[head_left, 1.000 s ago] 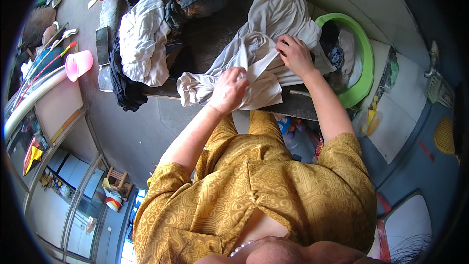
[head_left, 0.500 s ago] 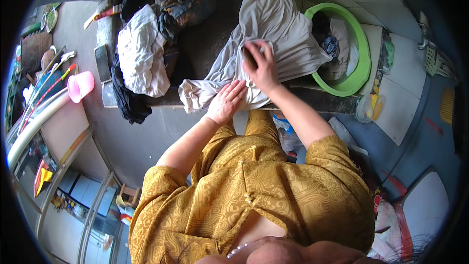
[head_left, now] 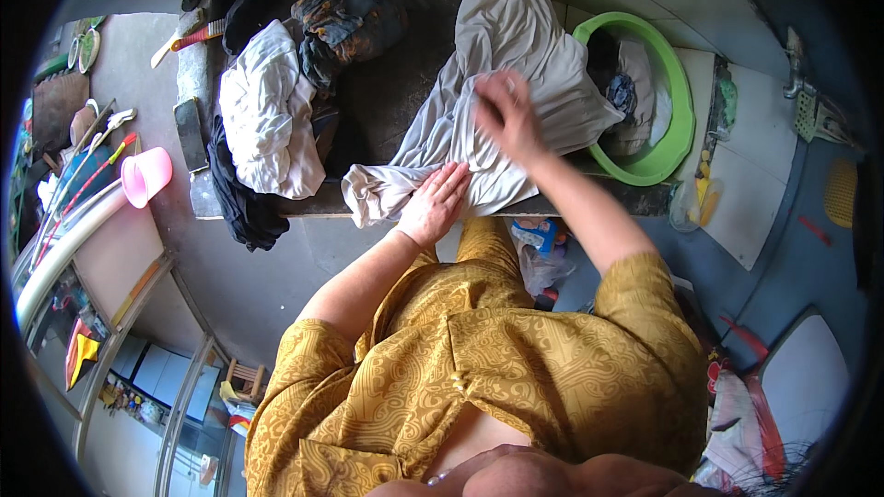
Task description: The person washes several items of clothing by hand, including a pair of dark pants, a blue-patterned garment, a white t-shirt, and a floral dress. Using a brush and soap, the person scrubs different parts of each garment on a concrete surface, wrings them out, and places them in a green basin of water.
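Observation:
A wet light-grey garment (head_left: 516, 28) lies spread over the dark slab, bunched into folds toward me. My left hand (head_left: 436, 202) rests flat on its near edge with the fingers stretched out. Over the middle of the cloth, my right hand (head_left: 509, 120) is smeared by motion and its fingers are curled round a brown scrubbing brush, mostly hidden now by the hand. To the right stands a green basin (head_left: 680, 120) with dark and pale clothes inside; a corner of the grey garment reaches its rim.
On the slab's left lie a crumpled white garment (head_left: 267, 110), black cloth (head_left: 241, 189) and a dark patterned cloth (head_left: 341, 23). A red-and-cream brush (head_left: 198, 37) sits at the far left corner. A tap (head_left: 794, 64) is at the right, a pink scoop (head_left: 147, 175) at the left.
My right hand has moved slightly right over the garment, and the brush in it shows less than before. The left hand keeps its place on the cloth while the view has shifted slightly.

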Demonstrator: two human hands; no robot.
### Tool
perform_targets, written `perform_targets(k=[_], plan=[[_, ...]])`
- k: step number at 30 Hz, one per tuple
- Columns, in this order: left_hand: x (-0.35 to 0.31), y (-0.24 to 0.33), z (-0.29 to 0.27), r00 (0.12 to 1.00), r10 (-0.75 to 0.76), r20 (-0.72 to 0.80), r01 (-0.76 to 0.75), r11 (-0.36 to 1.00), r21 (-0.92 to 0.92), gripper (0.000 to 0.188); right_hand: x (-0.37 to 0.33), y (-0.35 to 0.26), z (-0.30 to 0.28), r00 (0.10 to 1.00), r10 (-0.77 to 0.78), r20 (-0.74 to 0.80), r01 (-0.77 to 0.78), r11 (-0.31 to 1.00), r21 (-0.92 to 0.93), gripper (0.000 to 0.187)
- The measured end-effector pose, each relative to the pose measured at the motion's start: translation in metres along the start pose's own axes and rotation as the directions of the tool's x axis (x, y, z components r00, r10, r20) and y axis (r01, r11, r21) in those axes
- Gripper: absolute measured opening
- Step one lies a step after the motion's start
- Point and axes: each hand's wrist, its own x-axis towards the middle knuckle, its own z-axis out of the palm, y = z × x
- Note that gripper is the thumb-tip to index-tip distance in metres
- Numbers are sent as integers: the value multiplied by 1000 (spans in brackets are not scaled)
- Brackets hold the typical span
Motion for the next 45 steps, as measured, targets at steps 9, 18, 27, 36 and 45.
perform_targets(k=[9, 18, 27, 36, 45], plan=[[18, 10, -5, 1000, 5, -9, -6, 996, -93, 45, 86, 107, -5, 970, 129, -208, -193, 926, -324, 35], [13, 8, -2, 994, -17, -104, 15, 1000, -12, 39, -6, 23, -1, 852, -258, 456, 323, 944, -69, 41], [96, -3, -22, 855, -449, -260, 306, 841, -446, 5, 85, 120, 2, 988, 24, -155, -8, 995, 100, 39], [122, -100, -137, 429, -401, -810, 318, 906, -280, 18, -67, -1, -74, 720, 528, 451, -431, 849, -307, 30], [-42, 16, -45, 855, -465, -231, 480, 877, 9, 56, 15, 28, -104, 964, 266, 18, -265, 962, -58, 13]])
